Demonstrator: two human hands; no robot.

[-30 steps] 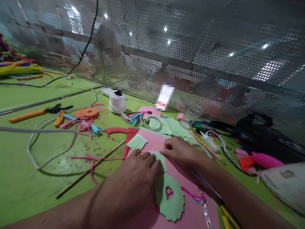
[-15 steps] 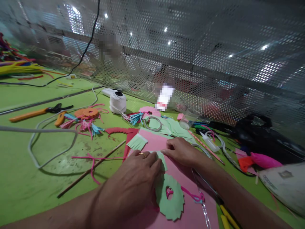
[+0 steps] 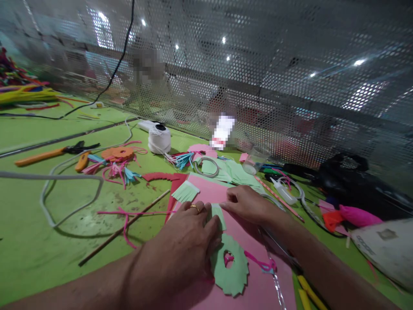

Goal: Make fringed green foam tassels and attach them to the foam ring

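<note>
On a sheet of pink paper, a small pale green paper piece lies between my two hands. My left hand, a gold ring on one finger, is closed with its fingertips on the left side of this piece; part of the piece is hidden under it. Curled and closed, my right hand has its fingertips at the piece's upper right corner. Just below lies a scalloped green paper ring with a pink cord through its hole, beside my left hand. A fringed green paper strip lies above my left hand.
Orange-handled pliers, an orange paper flower with tassels, and a thin stick lie left. Behind are a white string spool, a phone and a perforated metal screen. A glue bottle lies right.
Both hands stay almost in place on the green paper piece. The scalloped ring has shifted very slightly; nothing else has visibly moved.
</note>
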